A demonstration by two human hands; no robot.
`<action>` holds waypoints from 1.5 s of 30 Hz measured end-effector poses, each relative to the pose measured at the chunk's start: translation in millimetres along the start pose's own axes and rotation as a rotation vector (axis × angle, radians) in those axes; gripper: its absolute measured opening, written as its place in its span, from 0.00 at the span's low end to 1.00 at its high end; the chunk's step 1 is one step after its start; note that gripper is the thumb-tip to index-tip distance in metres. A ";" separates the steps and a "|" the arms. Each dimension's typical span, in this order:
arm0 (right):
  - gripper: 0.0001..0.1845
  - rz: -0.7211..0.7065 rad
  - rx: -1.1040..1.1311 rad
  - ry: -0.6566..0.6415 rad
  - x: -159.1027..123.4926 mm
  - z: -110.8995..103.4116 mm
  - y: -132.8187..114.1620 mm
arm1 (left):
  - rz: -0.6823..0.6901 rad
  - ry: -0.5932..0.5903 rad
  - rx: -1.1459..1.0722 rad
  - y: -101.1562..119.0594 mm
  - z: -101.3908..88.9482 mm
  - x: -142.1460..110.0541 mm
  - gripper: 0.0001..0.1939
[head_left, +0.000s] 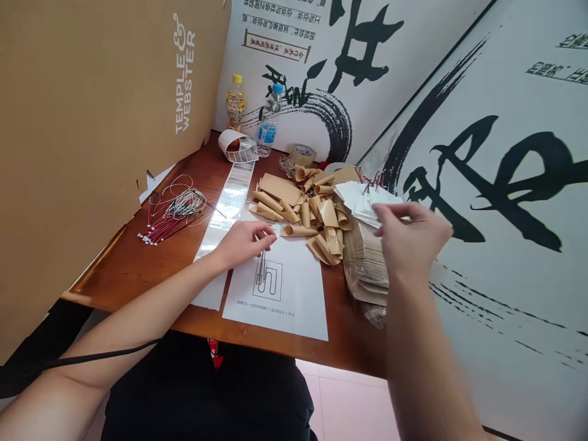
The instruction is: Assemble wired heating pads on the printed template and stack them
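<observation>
Only a flat label sheet [229,205] lay between your left hand [243,245] and the red wires [172,217], with the cardboard panel [92,135] walling that side. Curled tan strips [312,214] blocked the way forward to the water bottle [267,125]. Your right hand [411,242] had open air above the white cards [362,199], with the printed wall [496,122] close beyond.

Tan curled paper strips [316,214] heap on a reddish-brown wooden worktop [138,269], beside red-and-black wires [169,223] and a white sheet [275,294] printed with a black serpentine outline. White tags [362,199] lie toward the worktop's right edge, while bold black brushstrokes [500,177] sweep across a white wall [528,294] and white lettering [184,73] marks a tan cardboard panel [92,122].
</observation>
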State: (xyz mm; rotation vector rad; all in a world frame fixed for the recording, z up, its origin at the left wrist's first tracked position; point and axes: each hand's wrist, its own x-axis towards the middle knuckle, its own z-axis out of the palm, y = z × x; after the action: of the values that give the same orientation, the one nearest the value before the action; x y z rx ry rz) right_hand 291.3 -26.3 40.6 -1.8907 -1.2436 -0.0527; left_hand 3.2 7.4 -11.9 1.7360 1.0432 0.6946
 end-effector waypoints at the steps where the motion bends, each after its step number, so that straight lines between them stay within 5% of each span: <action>1: 0.14 0.019 0.107 -0.032 -11.0 3.4 -10.1 | 0.014 -0.013 0.020 1.4 0.3 -3.8 0.12; 5: 0.22 -0.054 0.404 -0.276 -48.1 31.0 -41.6 | 0.037 0.028 0.107 9.7 -19.8 -33.2 0.12; 8: 0.22 -0.115 0.548 -0.433 -64.7 60.1 -45.7 | -0.047 0.314 0.415 5.7 -54.7 -70.5 0.14; 12: 0.15 -0.203 0.492 -0.493 -79.1 90.3 -34.9 | -0.246 0.678 0.796 -25.6 -92.6 -119.5 0.17; 19: 0.12 -0.268 0.440 -0.540 -93.0 99.7 -31.5 | -0.199 0.746 0.869 -62.1 -88.5 -146.0 0.17; 36: 0.13 -0.391 0.349 -0.546 -102.4 101.9 -33.1 | -0.246 0.662 0.890 -57.2 -95.2 -133.2 0.16; 45: 0.08 -0.379 0.217 -0.704 -103.0 101.2 -33.8 | -0.478 0.533 1.037 -42.4 -100.2 -137.6 0.17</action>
State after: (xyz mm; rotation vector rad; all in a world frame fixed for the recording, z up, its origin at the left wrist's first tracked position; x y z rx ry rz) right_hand 173.7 -29.8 -49.7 -1.4980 -1.9748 0.5678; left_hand -157.7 -62.5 -12.5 2.0142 2.3943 0.2908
